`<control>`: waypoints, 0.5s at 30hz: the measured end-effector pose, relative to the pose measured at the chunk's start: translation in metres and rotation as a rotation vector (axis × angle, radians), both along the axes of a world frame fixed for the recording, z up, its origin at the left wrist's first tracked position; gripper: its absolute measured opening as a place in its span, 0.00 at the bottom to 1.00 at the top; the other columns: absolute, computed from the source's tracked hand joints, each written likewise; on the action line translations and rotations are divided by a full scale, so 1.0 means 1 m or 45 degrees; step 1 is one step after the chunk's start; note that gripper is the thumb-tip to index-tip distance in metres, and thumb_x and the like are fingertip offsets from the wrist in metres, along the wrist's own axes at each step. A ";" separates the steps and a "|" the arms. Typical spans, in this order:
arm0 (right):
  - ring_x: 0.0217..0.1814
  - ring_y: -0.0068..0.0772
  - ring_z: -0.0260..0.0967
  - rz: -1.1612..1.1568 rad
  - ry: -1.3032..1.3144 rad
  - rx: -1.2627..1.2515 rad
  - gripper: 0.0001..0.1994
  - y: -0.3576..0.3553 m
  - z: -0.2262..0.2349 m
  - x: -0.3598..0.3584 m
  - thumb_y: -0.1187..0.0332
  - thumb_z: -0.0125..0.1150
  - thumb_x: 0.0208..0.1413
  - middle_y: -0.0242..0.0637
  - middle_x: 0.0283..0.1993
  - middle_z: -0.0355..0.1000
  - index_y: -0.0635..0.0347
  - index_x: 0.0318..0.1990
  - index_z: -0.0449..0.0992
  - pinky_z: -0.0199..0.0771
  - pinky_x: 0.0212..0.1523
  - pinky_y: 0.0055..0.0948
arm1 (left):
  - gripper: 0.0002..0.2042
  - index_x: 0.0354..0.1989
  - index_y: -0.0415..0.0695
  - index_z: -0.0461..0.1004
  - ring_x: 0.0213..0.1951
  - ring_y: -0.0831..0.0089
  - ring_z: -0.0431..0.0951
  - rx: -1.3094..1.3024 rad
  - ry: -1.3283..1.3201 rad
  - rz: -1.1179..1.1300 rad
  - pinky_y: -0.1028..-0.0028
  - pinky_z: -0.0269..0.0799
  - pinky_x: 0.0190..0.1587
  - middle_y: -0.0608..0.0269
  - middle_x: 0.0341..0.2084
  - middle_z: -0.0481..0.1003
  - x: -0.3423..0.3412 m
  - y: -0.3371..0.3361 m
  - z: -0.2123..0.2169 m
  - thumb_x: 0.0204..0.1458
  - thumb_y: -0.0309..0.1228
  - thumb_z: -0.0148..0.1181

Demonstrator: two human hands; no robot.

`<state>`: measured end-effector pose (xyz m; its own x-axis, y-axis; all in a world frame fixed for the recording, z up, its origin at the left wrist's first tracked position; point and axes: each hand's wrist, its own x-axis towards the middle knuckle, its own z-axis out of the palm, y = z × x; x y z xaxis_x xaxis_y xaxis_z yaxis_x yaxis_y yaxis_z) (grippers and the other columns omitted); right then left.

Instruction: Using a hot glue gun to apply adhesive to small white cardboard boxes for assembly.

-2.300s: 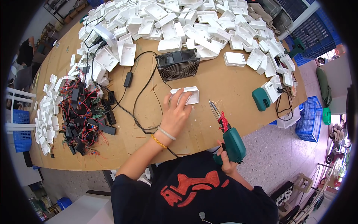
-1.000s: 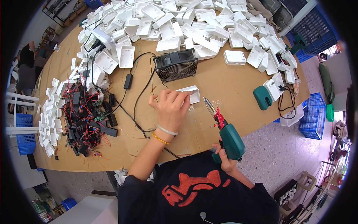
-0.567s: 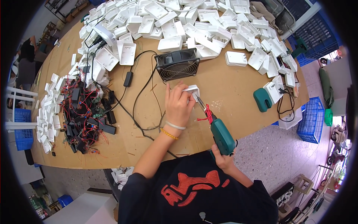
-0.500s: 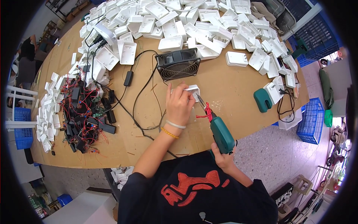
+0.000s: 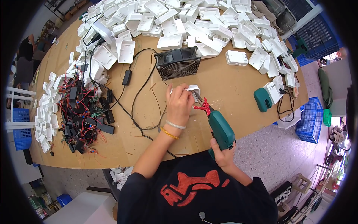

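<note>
Two hands work on one small white box (image 5: 194, 90) in the middle of the brown table (image 5: 238, 93), just in front of the black fan (image 5: 178, 63).

Many white boxes (image 5: 194, 18) lie behind the fan, and black parts with red wires (image 5: 84, 115) lie at my left. My left hand (image 5: 179, 104) covers most of the box, fingers curled down on it. My right hand (image 5: 223, 155) is closed around the green electric screwdriver (image 5: 220, 128), its tip touching the box.

Fan (image 5: 177, 63) behind casing (image 5: 194, 89); screwdriver (image 5: 220, 128) to its rt.
</note>
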<state>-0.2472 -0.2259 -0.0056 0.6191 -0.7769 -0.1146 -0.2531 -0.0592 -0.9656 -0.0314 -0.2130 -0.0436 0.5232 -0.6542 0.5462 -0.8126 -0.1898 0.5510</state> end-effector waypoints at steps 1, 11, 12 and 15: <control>0.51 0.32 0.71 0.002 0.001 -0.001 0.17 0.001 0.002 0.003 0.72 0.57 0.57 0.42 0.49 0.74 0.69 0.53 0.71 0.68 0.55 0.32 | 0.06 0.27 0.39 0.71 0.42 0.63 0.74 -0.002 0.008 -0.008 0.52 0.58 0.62 0.60 0.39 0.72 0.000 0.000 0.000 0.42 0.21 0.62; 0.23 0.19 0.62 -0.152 -0.161 -0.099 0.07 0.006 0.002 0.010 0.71 0.62 0.56 0.28 0.22 0.68 0.66 0.35 0.74 0.63 0.25 0.25 | 0.07 0.27 0.38 0.72 0.42 0.61 0.72 -0.022 0.040 -0.032 0.59 0.62 0.55 0.59 0.40 0.72 -0.002 0.003 0.001 0.40 0.20 0.63; 0.23 0.20 0.62 -0.148 -0.152 -0.035 0.07 0.008 0.004 0.006 0.71 0.62 0.56 0.28 0.22 0.68 0.66 0.35 0.74 0.64 0.25 0.25 | 0.07 0.27 0.38 0.72 0.42 0.61 0.72 -0.023 0.044 -0.033 0.59 0.62 0.55 0.59 0.40 0.72 -0.002 0.004 0.002 0.40 0.20 0.63; 0.22 0.21 0.63 -0.072 -0.126 -0.024 0.06 0.011 -0.016 -0.020 0.71 0.62 0.55 0.29 0.22 0.68 0.66 0.33 0.74 0.64 0.24 0.25 | 0.07 0.27 0.37 0.72 0.41 0.61 0.72 -0.008 0.080 -0.037 0.61 0.63 0.52 0.59 0.40 0.72 -0.006 0.005 0.004 0.38 0.19 0.63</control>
<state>-0.2677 -0.2150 -0.0215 0.5815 -0.8126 -0.0399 -0.1598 -0.0660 -0.9849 -0.0372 -0.2082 -0.0398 0.5373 -0.6665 0.5167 -0.7814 -0.1630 0.6024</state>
